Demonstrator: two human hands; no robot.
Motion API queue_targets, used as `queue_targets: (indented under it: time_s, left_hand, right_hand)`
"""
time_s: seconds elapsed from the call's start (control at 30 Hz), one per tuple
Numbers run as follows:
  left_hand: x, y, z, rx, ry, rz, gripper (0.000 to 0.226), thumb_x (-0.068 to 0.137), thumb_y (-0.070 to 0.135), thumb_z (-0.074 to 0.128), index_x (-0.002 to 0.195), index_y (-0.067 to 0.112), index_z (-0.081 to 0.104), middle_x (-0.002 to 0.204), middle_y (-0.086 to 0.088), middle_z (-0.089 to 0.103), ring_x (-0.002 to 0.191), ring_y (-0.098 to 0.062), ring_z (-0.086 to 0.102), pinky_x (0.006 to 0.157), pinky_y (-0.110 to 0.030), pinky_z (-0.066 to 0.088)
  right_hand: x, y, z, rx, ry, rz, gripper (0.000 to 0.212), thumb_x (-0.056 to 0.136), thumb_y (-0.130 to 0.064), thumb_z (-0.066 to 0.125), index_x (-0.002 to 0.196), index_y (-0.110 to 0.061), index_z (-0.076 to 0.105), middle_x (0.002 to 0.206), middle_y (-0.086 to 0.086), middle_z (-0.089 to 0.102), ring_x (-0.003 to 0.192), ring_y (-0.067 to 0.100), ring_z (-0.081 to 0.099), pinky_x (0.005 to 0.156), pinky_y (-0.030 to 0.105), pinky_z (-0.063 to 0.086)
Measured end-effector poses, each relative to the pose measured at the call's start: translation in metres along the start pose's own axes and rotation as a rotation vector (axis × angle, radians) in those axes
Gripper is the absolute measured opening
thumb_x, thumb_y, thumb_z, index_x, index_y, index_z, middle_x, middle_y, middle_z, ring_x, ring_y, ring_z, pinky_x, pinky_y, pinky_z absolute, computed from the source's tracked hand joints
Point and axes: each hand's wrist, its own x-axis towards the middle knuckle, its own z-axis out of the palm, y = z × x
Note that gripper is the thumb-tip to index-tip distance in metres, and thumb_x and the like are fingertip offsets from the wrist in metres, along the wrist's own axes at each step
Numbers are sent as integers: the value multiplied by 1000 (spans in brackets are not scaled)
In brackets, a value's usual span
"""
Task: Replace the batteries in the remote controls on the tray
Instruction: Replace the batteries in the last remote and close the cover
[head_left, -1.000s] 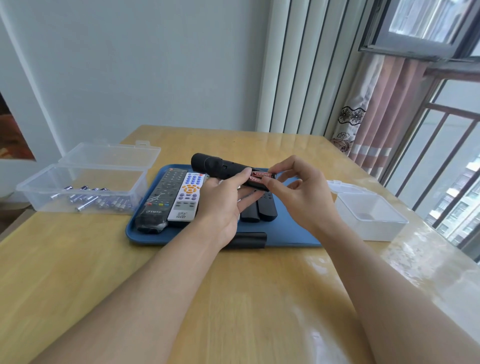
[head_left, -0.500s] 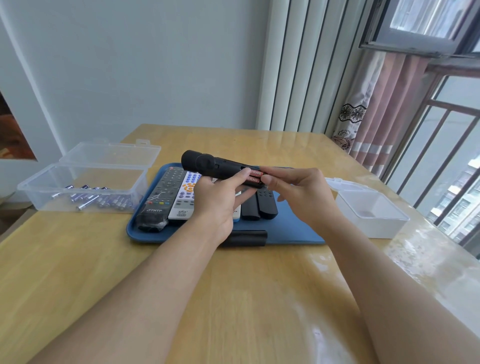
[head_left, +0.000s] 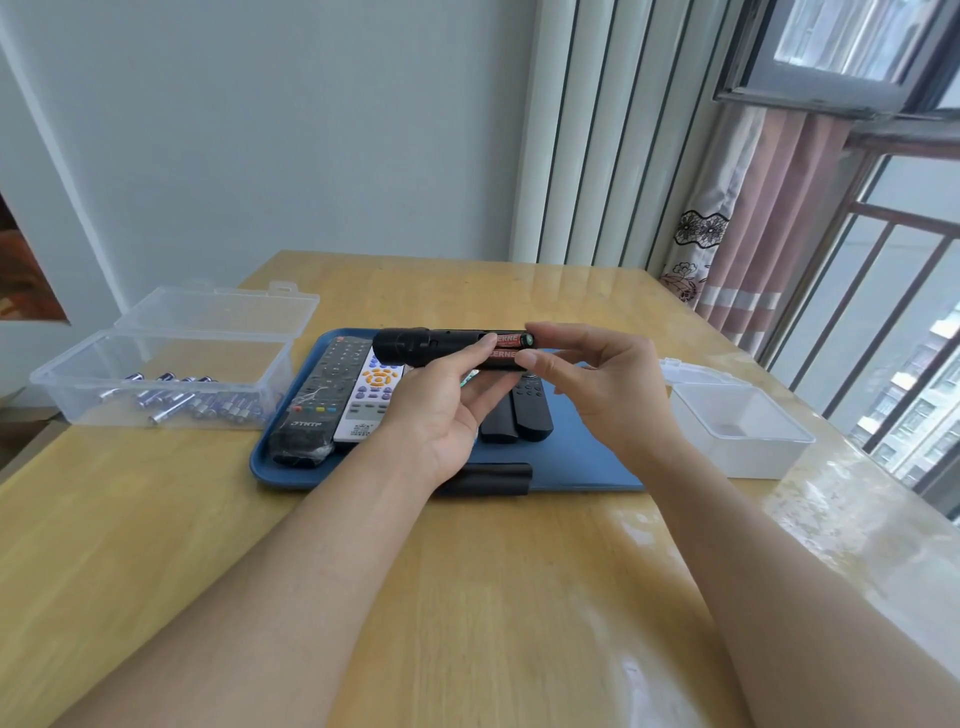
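At the far left of the table (head_left: 156, 519) stands a clear plastic box (head_left: 156, 374) with its lid swung open behind it; a loose heap of silver-and-blue batteries (head_left: 192, 400) lies on its floor. Just right of the box sits a blue tray (head_left: 582, 457). On the tray's left part lie a long black remote (head_left: 317, 400) in a clear wrap and, touching its right side, a white remote (head_left: 371, 395) with orange and blue buttons. Further right on the tray, partly hidden by the hands, two small black remotes (head_left: 517, 415) lie side by side. A black battery cover (head_left: 488, 478) rests at the tray's near edge, partly behind the left wrist.

The left hand (head_left: 441, 410) is raised above the tray, palm toward the camera, its fingers and thumb curled round a black held remote (head_left: 431, 347) that lies roughly level, with its rounded end pointing left. The remote's compartment at the right end is uncovered, and two red batteries (head_left: 506, 347) sit in it, one above the other. The right hand (head_left: 597, 384) meets that end: its thumb and forefinger are curled in a pinch on the tips of the red batteries, the other fingers loosely bent below.

At the far right, apart from the tray, stands a white plastic box (head_left: 743, 431), lid open.
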Motion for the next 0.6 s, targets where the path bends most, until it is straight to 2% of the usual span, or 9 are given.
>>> queue_targets:
  time_s: [0.1,0.17,0.2,0.27,0.33,0.37,0.47,0.53,0.6]
  left_hand:
    - [1,0,0,9,2,0,27,91,0,71,116,-9,67,114,-22,74,96,-29,76,74,-30,63]
    - [1,-1,0,38,3,11,26,91,0,71,114,-9,67,111,-22,74,91,-28,77,75,-31,63]
    - [1,-2,0,59,12,22,25,91,1,71,114,-9,67,110,-22,75,90,-28,77,76,-31,64]
    - [3,-4,0,89,58,59,30,90,0,72,117,-10,65,110,-22,75,91,-30,77,76,-33,64]
    - [6,-5,-1,103,111,100,33,90,-1,72,120,-9,62,112,-24,74,94,-32,76,74,-34,64]
    - [7,-5,-1,108,126,114,31,91,0,71,120,-7,62,113,-24,73,93,-32,77,73,-35,64]
    - [8,-5,-1,118,147,127,20,97,4,65,116,-2,61,114,-21,72,86,-30,77,76,-37,65]
    - [8,-6,-1,126,151,131,22,99,6,62,119,-1,59,113,-21,71,84,-31,78,80,-41,64]
    - [7,-7,0,147,149,142,24,99,7,61,122,-2,58,113,-21,71,84,-31,78,80,-41,64]
  right_hand:
    - [-1,1,-1,-27,14,-1,21,79,-35,83,100,-35,79,73,-14,73,59,0,60,59,12,43]
    - [-1,3,0,-54,27,-7,16,80,-38,81,96,-36,78,75,-13,72,59,6,59,56,15,44]
    - [-1,3,1,-66,31,-13,12,83,-38,80,94,-35,77,79,-11,73,63,9,62,58,19,47]
    - [1,2,2,-25,21,-55,10,93,-30,71,99,-22,72,94,-7,76,86,10,69,72,29,55]
    - [4,2,1,159,1,-90,11,103,-18,56,104,-7,57,105,4,76,108,14,69,83,33,56]
    - [5,1,1,240,-4,-87,10,105,-14,49,106,-5,52,105,8,75,110,16,69,85,32,56]
    - [7,0,0,298,2,-30,13,108,-11,40,110,-8,53,85,3,65,89,13,67,82,32,57]
    - [8,2,0,229,-19,6,21,108,-13,42,110,-13,63,77,-1,56,72,14,55,68,29,52]
    - [7,1,2,175,-62,28,18,106,-17,49,108,-16,67,72,-1,55,62,14,48,58,26,44]
